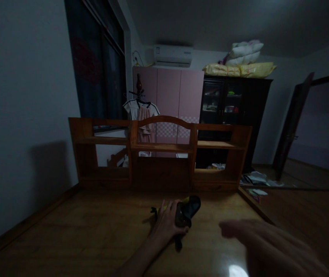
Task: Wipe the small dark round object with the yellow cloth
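My left hand (167, 220) hides the middle of a black-and-yellow object (192, 207); only its ends poke out past my fingers, so I can't say what it is. Below those fingers, my left forearm (138, 256) runs off the bottom edge. My right hand (271, 242) is blurred, its wrist cut off. Far beyond my fingertips, cabinet contents (231, 109) are too small to identify.

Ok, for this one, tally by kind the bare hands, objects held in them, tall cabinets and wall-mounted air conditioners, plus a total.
Bare hands: 2 (left hand, right hand)
Held objects: 1 (black-and-yellow object)
Tall cabinets: 2 (pink checkered-panel wardrobe, black glass-doored cabinet)
Air conditioners: 1 (white rectangular wall unit)
Total: 6
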Demonstrator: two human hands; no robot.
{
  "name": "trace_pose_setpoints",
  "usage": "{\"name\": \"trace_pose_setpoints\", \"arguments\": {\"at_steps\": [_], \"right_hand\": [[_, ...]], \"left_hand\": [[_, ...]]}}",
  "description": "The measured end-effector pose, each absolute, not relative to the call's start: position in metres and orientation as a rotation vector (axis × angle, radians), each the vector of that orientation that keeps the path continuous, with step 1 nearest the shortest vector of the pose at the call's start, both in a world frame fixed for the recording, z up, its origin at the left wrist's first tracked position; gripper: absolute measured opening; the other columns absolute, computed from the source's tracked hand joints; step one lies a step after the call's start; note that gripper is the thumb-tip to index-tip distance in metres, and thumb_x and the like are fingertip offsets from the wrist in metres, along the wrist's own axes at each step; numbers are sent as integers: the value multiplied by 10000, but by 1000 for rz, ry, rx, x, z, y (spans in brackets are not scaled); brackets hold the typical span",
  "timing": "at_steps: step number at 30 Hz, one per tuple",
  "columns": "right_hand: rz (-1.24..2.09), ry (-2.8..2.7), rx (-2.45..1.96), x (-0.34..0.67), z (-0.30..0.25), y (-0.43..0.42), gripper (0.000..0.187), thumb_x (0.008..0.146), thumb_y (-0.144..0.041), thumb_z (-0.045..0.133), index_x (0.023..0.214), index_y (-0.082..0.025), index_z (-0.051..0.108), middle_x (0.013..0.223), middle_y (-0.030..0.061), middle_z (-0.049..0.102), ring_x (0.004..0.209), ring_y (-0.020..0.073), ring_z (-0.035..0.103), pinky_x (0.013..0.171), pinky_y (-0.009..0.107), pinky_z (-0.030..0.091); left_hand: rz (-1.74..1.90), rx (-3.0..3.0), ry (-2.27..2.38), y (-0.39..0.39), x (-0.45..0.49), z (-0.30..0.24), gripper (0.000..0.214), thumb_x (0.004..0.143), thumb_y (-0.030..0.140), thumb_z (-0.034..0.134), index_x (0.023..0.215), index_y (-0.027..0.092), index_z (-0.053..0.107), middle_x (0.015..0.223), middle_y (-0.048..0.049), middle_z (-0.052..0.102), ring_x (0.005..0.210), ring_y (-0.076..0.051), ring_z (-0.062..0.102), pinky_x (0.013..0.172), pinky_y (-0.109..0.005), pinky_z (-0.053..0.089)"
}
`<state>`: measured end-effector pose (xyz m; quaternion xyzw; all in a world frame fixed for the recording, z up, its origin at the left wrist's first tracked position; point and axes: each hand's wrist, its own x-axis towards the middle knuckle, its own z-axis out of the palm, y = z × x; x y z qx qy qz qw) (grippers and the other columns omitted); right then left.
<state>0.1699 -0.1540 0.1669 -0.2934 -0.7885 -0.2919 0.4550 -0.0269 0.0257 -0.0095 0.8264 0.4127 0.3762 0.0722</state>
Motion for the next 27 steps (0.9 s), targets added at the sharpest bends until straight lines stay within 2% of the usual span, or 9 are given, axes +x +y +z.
{"name": "trace_pose_setpoints", "arguments": {"at_steps": [3, 5, 8, 10, 13, 18, 23, 27], "right_hand": [[-695, -1782, -834, 164, 158, -97, 260, 848, -152, 498, 1077, -205, 610, 798, 33, 703, 700, 154, 666, 682, 243, 484], [-551, -1786, -994, 167, 137, -54, 188, 862, -156, 461, 969, -180, 614, 814, 44, 693, 695, 148, 659, 632, 226, 448], [-307, -1851, -1398, 172, 94, -6, 162, 852, -150, 442, 851, -184, 601, 703, 30, 665, 633, 162, 641, 548, 224, 380], [-118, -1913, -1505, 169, 67, 10, 176, 853, -153, 431, 813, -202, 596, 668, 15, 654, 611, 156, 632, 533, 217, 357], [22, -1871, -1495, 157, 38, 19, 247, 915, -248, 370, 808, -195, 587, 739, 48, 664, 688, 173, 642, 612, 233, 386], [289, -1810, -1465, 141, 13, 23, 307, 908, -389, 388, 840, -183, 606, 774, 69, 676, 747, 208, 651, 643, 255, 418], [462, -1784, -1370, 140, -2, 27, 242, 840, -337, 470, 905, -163, 626, 846, 80, 691, 793, 222, 648, 688, 272, 455], [547, -1727, -1341, 141, -13, 29, 274, 811, -325, 499, 987, -168, 639, 963, 100, 691, 913, 248, 635, 780, 300, 473]], "left_hand": [[1133, 2465, 1256, 24, -27, -7, 883, 537, 481, 784, 1283, 237, 380, 1237, -70, 523, 1158, -297, 487, 1108, -556, 138], [1135, 2456, 1263, 24, -27, -5, 878, 537, 492, 782, 1279, 239, 386, 1230, -70, 526, 1148, -300, 493, 1103, -561, 145], [1129, 2470, 1244, 27, -26, -7, 878, 532, 486, 786, 1275, 243, 386, 1219, -71, 534, 1138, -303, 505, 1104, -571, 130], [1139, 2485, 1237, 29, -26, -10, 897, 513, 466, 799, 1275, 240, 382, 1213, -74, 538, 1147, -307, 501, 1105, -573, 128], [1157, 2497, 1238, 31, -25, -12, 912, 492, 428, 815, 1270, 243, 376, 1202, -70, 545, 1138, -304, 506, 1102, -577, 151], [1141, 2504, 1221, 25, -25, -5, 900, 514, 441, 808, 1272, 253, 359, 1198, -69, 546, 1135, -292, 514, 1110, -583, 143], [1081, 2528, 1222, 21, -24, 2, 865, 553, 460, 786, 1273, 252, 354, 1191, -55, 545, 1137, -275, 519, 1123, -584, 110], [1060, 2577, 1194, 17, -24, 6, 816, 599, 470, 758, 1274, 249, 357, 1183, -61, 541, 1128, -274, 525, 1118, -601, 101]]}}
